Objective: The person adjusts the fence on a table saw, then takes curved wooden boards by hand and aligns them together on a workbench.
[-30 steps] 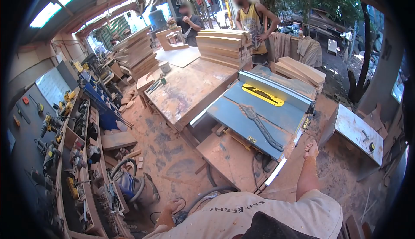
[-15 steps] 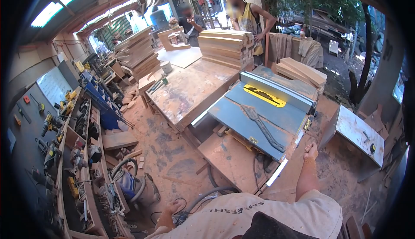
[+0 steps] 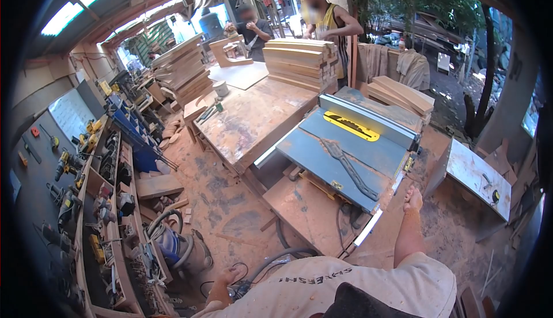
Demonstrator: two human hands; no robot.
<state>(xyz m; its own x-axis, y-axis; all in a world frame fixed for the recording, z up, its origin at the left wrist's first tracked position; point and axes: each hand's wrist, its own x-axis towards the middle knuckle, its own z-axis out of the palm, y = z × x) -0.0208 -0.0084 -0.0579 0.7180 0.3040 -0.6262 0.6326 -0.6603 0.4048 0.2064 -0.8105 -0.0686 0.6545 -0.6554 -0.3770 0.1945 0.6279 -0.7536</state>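
Note:
My right hand (image 3: 412,199) hangs beside the right front corner of the table saw (image 3: 311,148), its fingers curled in and no object showing in them. Low at the front, my left hand (image 3: 231,274) is held out with loosely extended fingers, near a grey hose (image 3: 288,253) and thin dark cables. Nothing shows in that hand. A dark push stick (image 3: 352,174) lies across the blue saw top. Behind it, the dark blade sits in a yellow throat plate (image 3: 351,126), and a long fence (image 3: 368,116) spans the far side.
A dusty wooden worktable (image 3: 247,119) joins the saw and bears stacked boards (image 3: 295,65). Two co-workers stand behind it. Power tools fill the left shelves (image 3: 109,203), near a shop vacuum (image 3: 173,246). A white-topped stand (image 3: 481,180) is at right. Sawdust covers the floor.
The co-worker in the yellow top has taken a hand off the hip and brought both arms forward behind the board stack. My hands are almost unmoved.

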